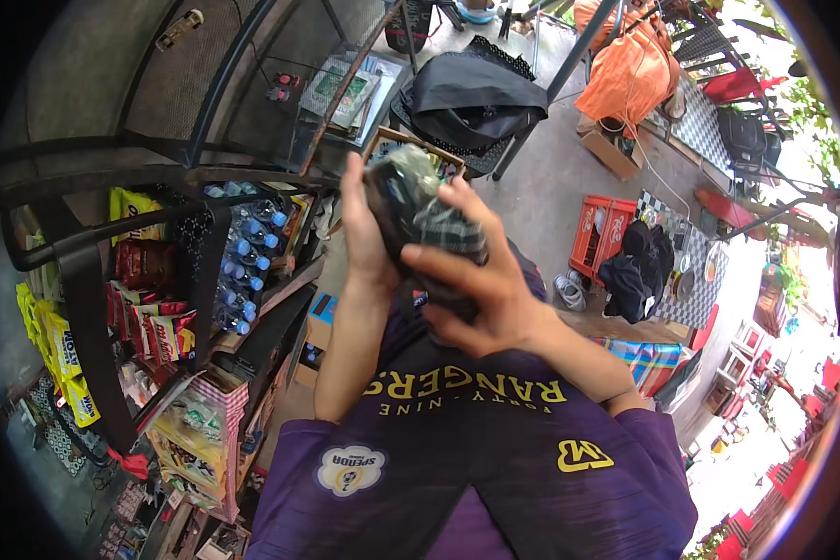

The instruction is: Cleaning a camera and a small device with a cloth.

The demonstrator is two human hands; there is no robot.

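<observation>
Between both hands, in front of my chest, is a dark plastic-wrapped bundle [420,224] with a checked pattern on one side. Crumpled clear plastic bulges from its far end; the exact contents cannot be made out. My left hand [367,241] presses its palm along the bundle's left side, fingers pointing away from me. From the right, my right hand [493,283] wraps around the bundle with its fingers spread over the top face. Its fingers look slightly blurred.
Left stands a metal-framed rack with snack packets [161,322] and blue-capped water bottles [248,252]. A black backpack [476,91] rests on a chair ahead, beside an open cardboard box [381,140]. To the right are a red crate [602,231], shoes [569,290] and a checkered table [696,280].
</observation>
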